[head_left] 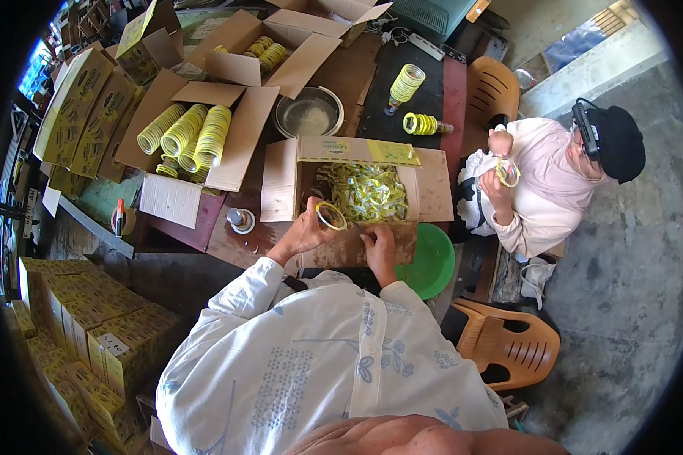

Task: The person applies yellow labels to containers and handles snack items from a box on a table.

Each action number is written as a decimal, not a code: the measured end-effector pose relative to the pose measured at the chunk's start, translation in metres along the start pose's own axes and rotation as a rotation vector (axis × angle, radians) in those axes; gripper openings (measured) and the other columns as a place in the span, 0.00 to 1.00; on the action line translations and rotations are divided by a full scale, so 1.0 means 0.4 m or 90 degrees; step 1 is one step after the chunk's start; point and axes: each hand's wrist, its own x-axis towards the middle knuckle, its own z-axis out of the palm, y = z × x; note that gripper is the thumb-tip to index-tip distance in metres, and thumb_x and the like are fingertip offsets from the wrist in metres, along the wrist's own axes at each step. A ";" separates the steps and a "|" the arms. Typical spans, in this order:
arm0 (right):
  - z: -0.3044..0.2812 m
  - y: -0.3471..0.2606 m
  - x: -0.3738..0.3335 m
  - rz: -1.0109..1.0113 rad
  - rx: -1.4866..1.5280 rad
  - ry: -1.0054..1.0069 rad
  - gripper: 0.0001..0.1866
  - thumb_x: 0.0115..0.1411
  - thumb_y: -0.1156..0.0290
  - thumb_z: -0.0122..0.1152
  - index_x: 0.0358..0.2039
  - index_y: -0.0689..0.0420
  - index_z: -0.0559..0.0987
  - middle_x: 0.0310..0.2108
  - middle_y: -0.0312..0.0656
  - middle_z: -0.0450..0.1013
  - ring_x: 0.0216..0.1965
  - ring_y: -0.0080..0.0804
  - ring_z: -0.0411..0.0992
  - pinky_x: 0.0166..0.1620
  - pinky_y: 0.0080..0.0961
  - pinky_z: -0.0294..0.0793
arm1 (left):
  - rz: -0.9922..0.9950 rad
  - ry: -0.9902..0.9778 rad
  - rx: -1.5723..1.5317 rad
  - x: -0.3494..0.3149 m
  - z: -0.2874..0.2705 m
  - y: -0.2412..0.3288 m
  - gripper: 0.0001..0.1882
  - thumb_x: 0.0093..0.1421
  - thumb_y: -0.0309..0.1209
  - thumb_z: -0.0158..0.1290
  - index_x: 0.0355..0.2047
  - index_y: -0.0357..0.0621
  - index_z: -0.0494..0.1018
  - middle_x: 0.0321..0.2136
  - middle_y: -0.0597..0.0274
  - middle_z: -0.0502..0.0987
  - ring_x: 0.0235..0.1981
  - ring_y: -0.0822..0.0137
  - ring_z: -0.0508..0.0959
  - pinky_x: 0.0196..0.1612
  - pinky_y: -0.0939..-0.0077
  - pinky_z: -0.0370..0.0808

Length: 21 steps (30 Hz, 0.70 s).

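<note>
At the near edge of the dark wooden table [341, 76], an open cardboard box [360, 186] full of small yellow wrappers [368, 189]. Left hand [305, 231] closed around a yellow tape roll [331, 216], held just at the near left corner of this box; right hand [379, 246] resting flat on its front flap, holding nothing. Right of the box, a green basin [432, 262] and grey concrete floor. Left of the box, stacked yellow cartons [91, 341] on the ground. Behind the box, a metal bowl [309, 114]; further left, another open box of stacked yellow rolls [186, 133].
</note>
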 end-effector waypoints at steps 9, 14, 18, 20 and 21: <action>-0.071 -0.132 0.000 -0.195 -0.021 0.093 0.09 0.52 0.80 0.64 0.34 0.56 0.80 0.31 0.41 0.71 0.36 0.43 0.71 0.39 0.37 0.72 | -0.027 0.022 0.047 -0.010 0.016 0.057 0.32 0.47 0.29 0.59 0.50 0.37 0.58 0.30 0.48 0.77 0.32 0.54 0.80 0.39 0.62 0.75; -0.062 -0.119 -0.003 -0.247 -0.068 0.101 0.10 0.50 0.79 0.65 0.34 0.53 0.80 0.31 0.38 0.70 0.35 0.40 0.71 0.39 0.37 0.72 | -0.011 0.004 0.024 -0.004 0.014 0.052 0.32 0.48 0.32 0.60 0.50 0.37 0.57 0.32 0.45 0.79 0.34 0.47 0.80 0.40 0.61 0.76; -0.065 -0.123 0.003 -0.261 -0.076 0.108 0.10 0.50 0.80 0.63 0.33 0.53 0.79 0.30 0.39 0.68 0.34 0.41 0.70 0.38 0.37 0.72 | -0.038 -0.005 -0.043 -0.002 0.014 0.045 0.30 0.48 0.32 0.59 0.48 0.36 0.60 0.32 0.49 0.78 0.32 0.53 0.80 0.40 0.63 0.76; -0.054 -0.104 0.003 -0.256 -0.078 0.102 0.08 0.50 0.82 0.62 0.31 0.57 0.78 0.31 0.41 0.69 0.36 0.43 0.71 0.39 0.38 0.71 | -0.069 -0.020 -0.084 0.002 0.014 0.042 0.29 0.48 0.32 0.59 0.48 0.36 0.61 0.30 0.53 0.78 0.31 0.56 0.79 0.39 0.64 0.76; -0.049 -0.090 0.005 -0.256 -0.079 0.106 0.08 0.50 0.82 0.62 0.31 0.57 0.78 0.31 0.41 0.69 0.36 0.43 0.71 0.39 0.38 0.71 | -0.110 -0.059 -0.170 0.003 0.012 0.038 0.29 0.49 0.32 0.59 0.49 0.36 0.61 0.31 0.56 0.76 0.32 0.59 0.78 0.41 0.66 0.75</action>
